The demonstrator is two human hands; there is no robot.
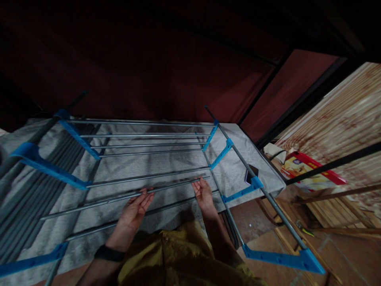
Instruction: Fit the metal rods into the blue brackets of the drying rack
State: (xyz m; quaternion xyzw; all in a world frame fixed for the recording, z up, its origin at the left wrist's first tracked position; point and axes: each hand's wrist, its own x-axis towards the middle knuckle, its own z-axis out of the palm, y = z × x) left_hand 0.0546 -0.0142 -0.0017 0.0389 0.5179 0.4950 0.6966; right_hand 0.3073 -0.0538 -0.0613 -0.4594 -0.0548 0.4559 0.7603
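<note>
A rack of grey metal rods and blue plastic brackets stands over a grey towel-covered surface. My left hand reaches forward with fingers stretched out, its fingertips against a loose grey rod that lies slanted across the frame. My right hand is open too, fingers extended, touching the right end of the same rod near a blue bracket. Neither hand is wrapped round the rod. A black band is on my left wrist.
More grey rods lie bundled at the left. A dark phone rests near the towel's right edge. A red and yellow box and wooden slats lie on the floor at the right. A dark red wall is behind.
</note>
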